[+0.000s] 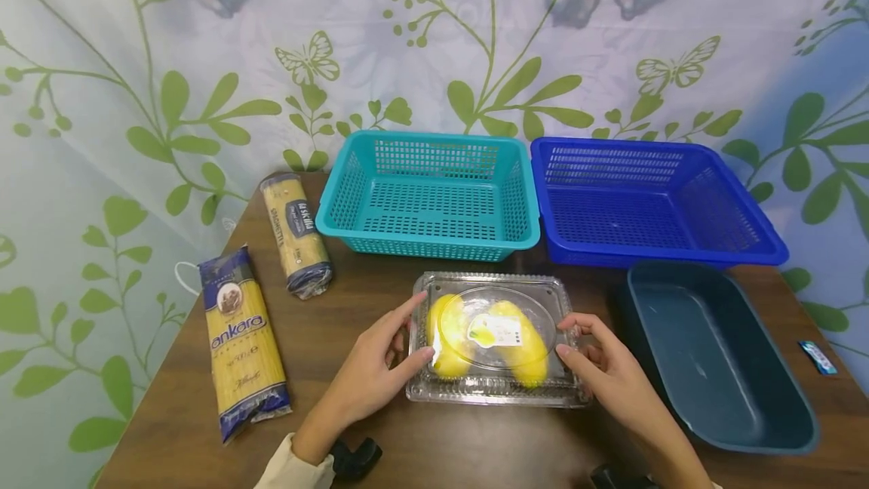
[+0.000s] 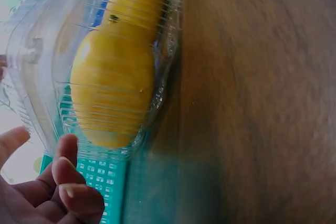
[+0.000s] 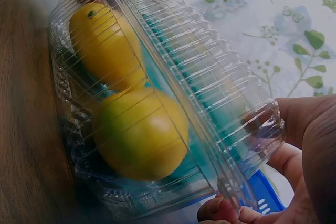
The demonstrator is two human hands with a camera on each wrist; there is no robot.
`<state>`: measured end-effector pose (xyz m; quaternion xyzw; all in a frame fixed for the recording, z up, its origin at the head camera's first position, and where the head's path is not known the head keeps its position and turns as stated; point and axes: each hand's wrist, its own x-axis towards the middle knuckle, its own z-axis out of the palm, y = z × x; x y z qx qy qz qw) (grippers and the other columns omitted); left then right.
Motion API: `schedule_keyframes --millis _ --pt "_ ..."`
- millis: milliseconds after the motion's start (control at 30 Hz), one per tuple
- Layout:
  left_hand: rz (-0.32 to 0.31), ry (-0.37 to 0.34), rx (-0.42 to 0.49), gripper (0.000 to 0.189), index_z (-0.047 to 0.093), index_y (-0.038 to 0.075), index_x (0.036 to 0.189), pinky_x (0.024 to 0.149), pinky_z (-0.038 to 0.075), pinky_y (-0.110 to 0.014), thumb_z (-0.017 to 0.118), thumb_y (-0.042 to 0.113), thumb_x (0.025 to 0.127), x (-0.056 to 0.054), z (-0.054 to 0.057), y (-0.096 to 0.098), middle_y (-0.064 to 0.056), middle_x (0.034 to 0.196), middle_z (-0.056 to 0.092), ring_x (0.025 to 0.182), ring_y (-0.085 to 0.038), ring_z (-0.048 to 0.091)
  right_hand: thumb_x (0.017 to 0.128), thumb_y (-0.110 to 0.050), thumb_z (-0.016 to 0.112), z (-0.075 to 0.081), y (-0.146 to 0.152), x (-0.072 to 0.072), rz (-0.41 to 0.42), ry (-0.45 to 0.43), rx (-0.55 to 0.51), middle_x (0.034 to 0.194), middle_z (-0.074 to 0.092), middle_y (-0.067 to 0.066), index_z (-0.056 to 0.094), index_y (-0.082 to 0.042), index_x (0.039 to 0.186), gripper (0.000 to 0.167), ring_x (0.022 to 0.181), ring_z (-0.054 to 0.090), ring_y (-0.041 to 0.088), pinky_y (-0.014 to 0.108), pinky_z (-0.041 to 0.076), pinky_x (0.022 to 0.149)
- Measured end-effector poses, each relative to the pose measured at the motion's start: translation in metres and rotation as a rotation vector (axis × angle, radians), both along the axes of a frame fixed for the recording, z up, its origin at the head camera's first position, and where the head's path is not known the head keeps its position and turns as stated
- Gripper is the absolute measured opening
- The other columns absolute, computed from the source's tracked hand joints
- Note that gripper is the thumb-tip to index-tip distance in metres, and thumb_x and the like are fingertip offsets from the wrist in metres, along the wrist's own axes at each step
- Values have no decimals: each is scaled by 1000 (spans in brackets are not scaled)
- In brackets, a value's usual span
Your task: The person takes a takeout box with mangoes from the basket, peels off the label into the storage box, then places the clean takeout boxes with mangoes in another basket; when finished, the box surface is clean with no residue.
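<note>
A clear plastic clamshell container point(image 1: 498, 391) lies on the table with yellow fruits point(image 1: 519, 345) inside and a printed label point(image 1: 498, 330) on its lid. My left hand point(image 1: 380, 361) holds its left side, thumb over the lid and fingers at the edge. At the right side, my right hand point(image 1: 607, 361) grips the rim, with the thumb on the lid. The right wrist view shows two fruits point(image 3: 142, 135) through the ribbed wall, one with a greenish patch. In the left wrist view the curled fingers point(image 2: 79, 198) are beside the container's corner.
Behind the container stand a teal basket point(image 1: 428, 244) and a blue basket point(image 1: 658, 255). A dark teal tub point(image 1: 720, 353) sits at the right, a small wrapped packet point(image 1: 818, 357) beyond it. Two spaghetti packs, one upper point(image 1: 295, 232) and one lower point(image 1: 244, 345), lie at the left.
</note>
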<state>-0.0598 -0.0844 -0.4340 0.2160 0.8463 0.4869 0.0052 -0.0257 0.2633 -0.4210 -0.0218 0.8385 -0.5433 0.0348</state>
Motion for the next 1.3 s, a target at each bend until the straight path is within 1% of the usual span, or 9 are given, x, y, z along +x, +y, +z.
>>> schedule_keyframes --millis 233,467,633,700,900,967,1067,1133,1300 --pt "-86 -94 172 63 42 25 156 55 37 -25 70 24 99 -3 -3 2 -8 90 50 64 -22 42 103 -20 63 -2 2 -2 19 11 -5 115 42 12 54 -16 131 29 54 45 20 32 43 45" --pt "-82 -96 252 63 44 19 156 54 32 -27 70 15 99 -5 -6 4 -17 80 42 59 -22 31 104 -22 61 -3 4 -1 37 52 46 92 51 12 54 -21 135 31 52 48 17 32 45 45" --pt "-64 -95 261 63 46 20 155 53 28 -25 72 15 97 -5 -7 4 -18 72 36 57 -13 25 104 -18 62 1 5 3 67 148 133 110 57 3 55 -27 141 38 58 59 14 31 50 50" --pt "-64 -90 265 63 47 20 154 54 28 -25 73 14 96 -5 -7 4 -17 72 36 57 -13 25 104 -17 61 2 6 4 76 178 176 117 56 1 55 -29 143 41 58 58 12 29 49 50" --pt "-58 -84 278 64 49 20 153 54 28 -25 74 13 95 -5 -8 5 -18 68 32 56 -13 25 106 -28 57 11 8 7 37 161 324 124 57 2 45 -38 152 48 57 55 9 28 44 48" --pt "-54 -83 279 64 49 21 153 53 28 -25 74 14 95 -5 -8 5 -18 67 31 56 -13 25 105 -28 60 17 9 6 12 202 369 128 58 3 45 -36 153 51 62 59 7 26 47 52" --pt "-48 -86 279 63 49 22 153 53 28 -25 74 14 95 -5 -8 5 -18 70 33 57 -12 26 99 -22 69 31 11 3 -37 327 429 126 60 -1 55 -29 147 50 73 59 4 20 50 60" --pt "-44 -89 278 64 49 24 154 52 28 -25 74 15 95 -5 -9 5 -18 70 33 57 -11 26 95 -17 75 40 10 0 -53 415 446 117 62 -6 66 -26 135 43 77 57 3 15 48 64" --pt "-34 -97 263 65 47 28 154 51 27 -25 75 18 95 -5 -9 3 -18 71 35 56 -11 26 89 -11 81 53 -4 -6 33 533 409 97 66 -17 78 -27 108 26 75 56 1 15 43 63"
